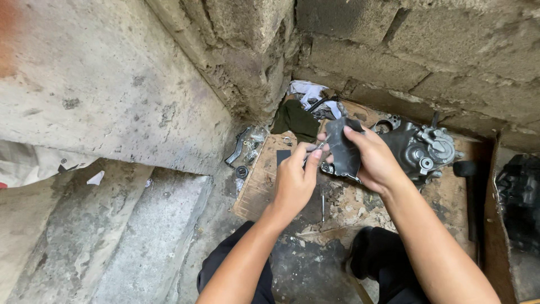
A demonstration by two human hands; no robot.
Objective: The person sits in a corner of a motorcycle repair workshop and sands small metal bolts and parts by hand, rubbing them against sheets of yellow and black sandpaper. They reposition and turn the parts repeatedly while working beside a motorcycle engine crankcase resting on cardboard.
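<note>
A little right of the frame's centre, the right hand grips a dark grey engine cover, fingers curled over its upper edge and thumb behind, so the part stands tilted with its flat, dull, grimy face toward the camera. The cover is an irregular plate with a rounded top, a paler worn rim along its lower edge and small bolt lugs showing at the lower left corner. The left hand, just left of it, is closed narrowly around a thin metal tool whose tip meets the cover's left edge; what kind of tool it is cannot be told. Both hands hover above a stained, flaking wooden board lying on the ground in the centre of the frame. Behind the cover, toward the right, a larger silver-grey engine casing with round bosses and fittings sits on the board. A dark green cloth lies crumpled at the board's far end, near the upper centre, with white rags beyond it against the rough block wall. Small metal parts lie at the board's left edge, beside concrete steps in the lower left.
</note>
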